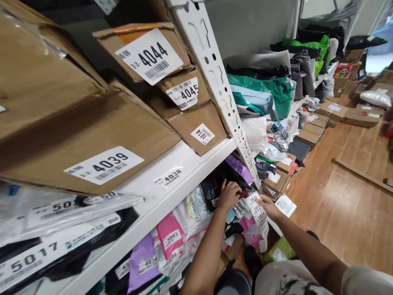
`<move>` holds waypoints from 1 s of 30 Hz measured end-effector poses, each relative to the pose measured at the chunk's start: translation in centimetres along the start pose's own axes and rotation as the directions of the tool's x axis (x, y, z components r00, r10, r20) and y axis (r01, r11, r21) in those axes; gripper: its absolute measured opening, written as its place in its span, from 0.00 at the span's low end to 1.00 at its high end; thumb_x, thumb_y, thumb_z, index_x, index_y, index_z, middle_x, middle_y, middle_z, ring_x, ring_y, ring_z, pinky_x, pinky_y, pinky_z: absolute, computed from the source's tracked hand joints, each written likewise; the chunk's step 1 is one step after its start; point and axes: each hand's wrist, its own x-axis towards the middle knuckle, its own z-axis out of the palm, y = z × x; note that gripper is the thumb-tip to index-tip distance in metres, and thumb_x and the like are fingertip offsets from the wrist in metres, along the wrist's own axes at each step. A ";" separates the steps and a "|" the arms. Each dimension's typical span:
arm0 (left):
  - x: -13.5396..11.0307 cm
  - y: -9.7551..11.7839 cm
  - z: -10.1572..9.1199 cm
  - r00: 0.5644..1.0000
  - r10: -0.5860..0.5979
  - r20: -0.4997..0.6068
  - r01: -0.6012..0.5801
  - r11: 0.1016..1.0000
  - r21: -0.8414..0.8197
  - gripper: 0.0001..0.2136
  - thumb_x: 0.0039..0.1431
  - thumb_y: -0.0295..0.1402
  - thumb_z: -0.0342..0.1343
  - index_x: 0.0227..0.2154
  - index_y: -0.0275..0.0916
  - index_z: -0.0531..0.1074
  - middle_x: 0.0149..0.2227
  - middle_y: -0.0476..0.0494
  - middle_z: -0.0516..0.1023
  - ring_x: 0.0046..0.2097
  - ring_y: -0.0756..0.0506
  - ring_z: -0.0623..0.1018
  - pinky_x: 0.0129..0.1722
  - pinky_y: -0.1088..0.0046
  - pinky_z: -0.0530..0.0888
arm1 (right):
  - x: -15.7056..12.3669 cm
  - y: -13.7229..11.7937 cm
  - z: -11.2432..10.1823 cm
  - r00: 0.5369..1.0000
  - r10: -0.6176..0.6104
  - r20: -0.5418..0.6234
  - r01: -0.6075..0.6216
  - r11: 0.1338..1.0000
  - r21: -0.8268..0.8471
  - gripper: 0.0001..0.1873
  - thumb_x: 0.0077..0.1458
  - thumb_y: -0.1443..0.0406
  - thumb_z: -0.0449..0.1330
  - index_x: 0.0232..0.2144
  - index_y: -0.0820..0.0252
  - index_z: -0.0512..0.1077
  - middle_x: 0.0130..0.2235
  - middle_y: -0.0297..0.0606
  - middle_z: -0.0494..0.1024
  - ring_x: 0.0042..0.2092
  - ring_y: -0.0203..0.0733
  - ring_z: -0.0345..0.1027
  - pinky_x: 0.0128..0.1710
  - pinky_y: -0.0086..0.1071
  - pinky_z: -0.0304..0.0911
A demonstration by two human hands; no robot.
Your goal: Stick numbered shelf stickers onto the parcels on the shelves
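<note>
My right hand (270,208) pinches the upper end of a strip of white number labels (259,215), which hangs down with printed numbers such as 5014 on it. To its left, my left hand (229,194) reaches in under the shelf board, over the packed bags. Its fingers are bent and a little apart, and I see nothing held in them. Near it lie a black plastic parcel (209,190) and a purple parcel (240,168). Below the strip is a pink parcel (249,231).
Cardboard boxes labelled 4039 (76,135) and 4044 (138,49) rest on the white shelf (147,196). A white upright post (215,73) stands just beyond. More bagged parcels (267,90) fill further shelves. A green parcel (278,250) lies by my feet on the wooden floor (344,209).
</note>
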 end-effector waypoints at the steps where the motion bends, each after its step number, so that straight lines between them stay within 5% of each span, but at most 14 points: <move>1: -0.1 -0.4 -0.1 1.000 0.012 0.020 -0.012 1.000 -0.004 0.10 0.51 0.22 0.55 0.27 0.45 0.76 0.35 0.49 0.79 0.47 0.44 0.76 0.67 0.56 0.53 | 0.8 -0.5 0.3 1.000 -0.021 0.017 0.021 1.000 -0.007 0.29 0.33 0.43 0.72 0.27 0.60 0.74 0.24 0.36 0.78 0.25 0.38 0.69 0.29 0.33 0.63; 4: -0.3 -1.6 -0.3 0.998 0.018 0.052 -0.017 1.000 -0.006 0.10 0.52 0.24 0.55 0.34 0.44 0.76 0.36 0.49 0.80 0.46 0.45 0.76 0.63 0.62 0.61 | 4.0 -1.2 2.1 0.996 -0.074 0.051 0.076 0.996 -0.045 0.30 0.34 0.43 0.70 0.31 0.59 0.75 0.25 0.34 0.78 0.27 0.39 0.70 0.30 0.32 0.64; 7: -0.3 -2.2 -0.1 0.996 -0.088 0.032 0.087 0.996 0.019 0.14 0.63 0.26 0.45 0.47 0.43 0.71 0.38 0.48 0.81 0.45 0.46 0.78 0.56 0.65 0.67 | 7.0 -0.9 4.4 0.993 -0.112 0.032 0.114 0.987 -0.110 0.27 0.34 0.43 0.70 0.24 0.59 0.74 0.23 0.32 0.75 0.25 0.36 0.65 0.27 0.30 0.60; 12: 0.7 -1.7 0.9 0.953 -0.302 0.000 0.300 0.948 0.110 0.10 0.68 0.36 0.45 0.45 0.41 0.69 0.39 0.42 0.81 0.44 0.42 0.80 0.48 0.66 0.70 | 9.6 0.4 6.4 0.988 -0.144 -0.053 0.127 0.963 -0.238 0.25 0.36 0.45 0.68 0.15 0.59 0.68 0.16 0.27 0.65 0.21 0.32 0.55 0.23 0.28 0.52; 17: 1.5 -0.4 1.6 0.900 -0.432 -0.059 0.434 0.878 0.201 0.11 0.69 0.36 0.44 0.45 0.39 0.69 0.44 0.37 0.76 0.42 0.42 0.80 0.37 0.70 0.72 | 9.6 0.8 6.5 0.975 -0.166 -0.148 0.115 0.947 -0.301 0.30 0.34 0.44 0.68 0.11 0.57 0.59 0.14 0.25 0.57 0.21 0.30 0.50 0.22 0.27 0.46; 21: 1.8 0.4 1.6 0.874 -0.477 -0.091 0.483 0.835 0.264 0.13 0.69 0.34 0.41 0.44 0.37 0.69 0.46 0.35 0.73 0.41 0.42 0.80 0.37 0.69 0.72 | 8.7 1.0 6.6 0.983 -0.113 -0.147 0.070 0.959 -0.273 0.29 0.32 0.42 0.68 0.14 0.57 0.62 0.14 0.24 0.58 0.20 0.30 0.50 0.21 0.28 0.46; 27: 2.1 0.8 2.0 0.874 -0.475 -0.105 0.483 0.820 0.306 0.14 0.69 0.33 0.41 0.43 0.36 0.71 0.45 0.34 0.74 0.44 0.39 0.78 0.41 0.64 0.72 | 7.0 1.5 6.5 0.973 -0.047 -0.226 0.003 0.982 -0.190 0.33 0.32 0.39 0.66 0.12 0.56 0.56 0.13 0.24 0.55 0.19 0.29 0.45 0.20 0.27 0.44; 30: 2.1 0.8 2.2 0.881 -0.460 -0.109 0.470 0.823 0.320 0.14 0.69 0.32 0.41 0.42 0.35 0.72 0.44 0.33 0.74 0.46 0.38 0.77 0.41 0.63 0.71 | 5.7 1.6 6.8 0.977 -0.028 -0.213 0.000 0.991 -0.131 0.32 0.29 0.39 0.68 0.14 0.57 0.60 0.15 0.27 0.61 0.20 0.31 0.51 0.21 0.28 0.49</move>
